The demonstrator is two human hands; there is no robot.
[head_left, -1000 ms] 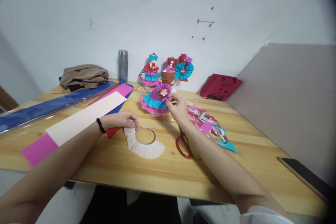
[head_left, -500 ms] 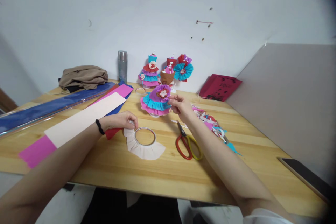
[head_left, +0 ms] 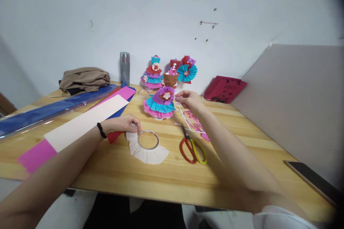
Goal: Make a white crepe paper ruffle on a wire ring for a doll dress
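Note:
My left hand point(head_left: 125, 122) pinches one end of a gathered cream crepe paper strip point(head_left: 147, 155), which curves over the tabletop. A thin white ring point(head_left: 158, 139) lies against the strip's pleated inner edge. My right hand point(head_left: 189, 99) is beside a small ruffled paper dress point(head_left: 161, 104) in purple, pink and turquoise. Its thumb and fingers are pinched together; a small pale bit shows at their tips, too small to name. Below that hand lie scissors point(head_left: 192, 146) with one red and one yellow handle. Pink and white paper scraps point(head_left: 192, 120) lie partly hidden behind my right forearm.
Cream, pink and blue paper sheets point(head_left: 88, 121) lie to the left, beside a long blue package point(head_left: 53, 109). Behind them are folded brown cloth point(head_left: 84, 78) and a grey flask point(head_left: 125, 69). More paper dresses point(head_left: 153, 75), a red bag point(head_left: 224, 89) and a phone point(head_left: 311, 180) surround the work area.
My right hand has shifted a little right, away from the dress's edge. Its forearm has swung right, uncovering scraps on its left and covering others. My left hand is nearly still.

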